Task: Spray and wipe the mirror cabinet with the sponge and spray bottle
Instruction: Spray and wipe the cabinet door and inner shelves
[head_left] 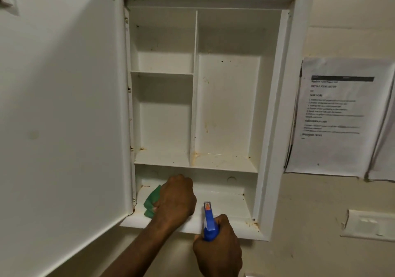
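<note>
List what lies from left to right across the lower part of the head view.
Open cabinet door → green sponge → left hand → blue spray bottle in the right hand → wall switch plate.

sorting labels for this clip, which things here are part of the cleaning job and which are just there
Part of the job:
- green sponge, pressed on the bottom shelf by the left hand
- blue spray bottle, gripped by the right hand
- mirror cabinet, door swung open

Just there:
- printed sheet on the wall
- wall switch plate
</note>
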{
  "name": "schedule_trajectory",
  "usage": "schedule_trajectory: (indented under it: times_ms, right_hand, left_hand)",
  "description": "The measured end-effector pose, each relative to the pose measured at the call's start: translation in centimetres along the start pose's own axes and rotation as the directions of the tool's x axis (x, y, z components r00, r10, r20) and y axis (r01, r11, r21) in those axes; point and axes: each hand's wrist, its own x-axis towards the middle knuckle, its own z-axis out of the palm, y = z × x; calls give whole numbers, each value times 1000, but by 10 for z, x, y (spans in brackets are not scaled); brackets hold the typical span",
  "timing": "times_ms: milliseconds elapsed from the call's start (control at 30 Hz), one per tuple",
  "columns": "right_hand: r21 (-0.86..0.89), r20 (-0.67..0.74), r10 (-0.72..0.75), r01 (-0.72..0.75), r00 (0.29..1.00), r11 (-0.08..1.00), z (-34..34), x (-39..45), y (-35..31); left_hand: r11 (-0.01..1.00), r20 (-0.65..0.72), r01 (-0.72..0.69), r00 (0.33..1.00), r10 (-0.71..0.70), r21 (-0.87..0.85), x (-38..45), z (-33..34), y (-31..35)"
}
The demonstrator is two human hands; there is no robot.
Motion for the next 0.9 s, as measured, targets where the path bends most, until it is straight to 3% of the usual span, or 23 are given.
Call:
schedule_trajectory:
  times_ms: [700, 900]
  right_hand:
    - [70, -164, -24, 36, 986, 997, -66, 1, 83]
    - [113, -185, -11, 32, 983, 993, -80, -5, 96]
  left_hand:
    - [971, -29, -161, 987, 159, -179, -20, -8, 117]
    - [976, -28, -180, 984, 178, -121, -33, -8, 135]
